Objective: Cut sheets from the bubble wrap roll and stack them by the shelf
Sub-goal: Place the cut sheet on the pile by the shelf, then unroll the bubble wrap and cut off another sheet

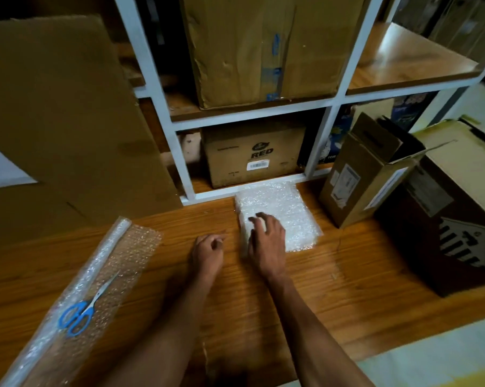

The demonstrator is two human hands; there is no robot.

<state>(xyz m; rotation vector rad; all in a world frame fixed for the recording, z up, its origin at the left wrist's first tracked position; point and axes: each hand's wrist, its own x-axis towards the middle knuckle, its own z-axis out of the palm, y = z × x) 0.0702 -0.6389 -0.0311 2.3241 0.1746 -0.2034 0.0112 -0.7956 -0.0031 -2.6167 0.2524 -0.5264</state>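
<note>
A stack of cut bubble wrap sheets [287, 208] lies on the wooden floor right in front of the white shelf [252, 113]. My right hand [266, 238] rests on the stack's near left part with its fingers spread and slightly bent. My left hand [207, 251] hovers just left of the stack with loosely curled fingers and holds nothing. The bubble wrap roll [76, 291] lies partly unrolled at the lower left. Blue-handled scissors [79, 314] lie on top of the unrolled wrap, blades closed.
A large cardboard sheet [59, 121] leans at the left. Cardboard boxes [252, 155] fill the shelf compartments. An open tall box [364, 174] and a dark box [447, 219] stand right of the stack. A pale mat [442, 358] covers the lower right floor.
</note>
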